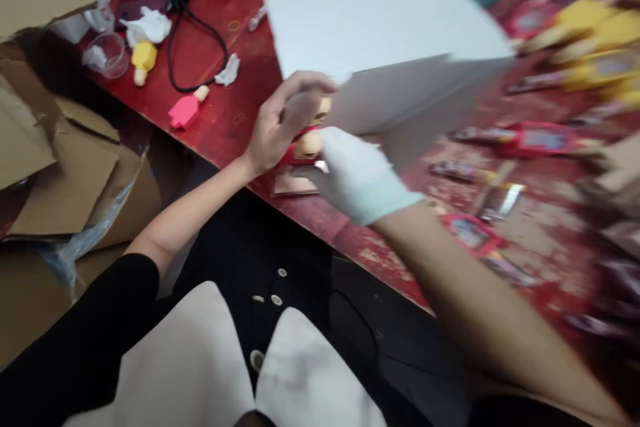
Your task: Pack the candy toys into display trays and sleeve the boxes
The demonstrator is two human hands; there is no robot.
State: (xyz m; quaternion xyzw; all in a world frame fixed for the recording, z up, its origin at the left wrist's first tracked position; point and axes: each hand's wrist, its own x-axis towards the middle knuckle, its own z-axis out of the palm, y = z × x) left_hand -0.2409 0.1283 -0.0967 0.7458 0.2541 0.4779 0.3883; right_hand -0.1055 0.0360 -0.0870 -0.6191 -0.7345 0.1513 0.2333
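At the table's near edge, my bare left hand (281, 121) has its fingers curled round red pieces with beige knobbed ends (309, 145). Close against them from the other side is my right hand (354, 172), in a white glove, its fingers and thumb bent about the same pieces. Two beige ends show between the hands; most of the red parts are hidden. Just beyond, a large white box (390, 7) lies with its grey inner side towards me. Beneath the hands is a flat, pale pinkish item (295, 183), partly covered.
Blurred pink, yellow and green pieces (595, 70) crowd the right of the red table (250, 100). To the left lie a pink piece (185, 111), a yellow piece (143, 61), a clear cup (111, 55) and a black cable (170, 60). Cardboard (70, 173) stands at far left.
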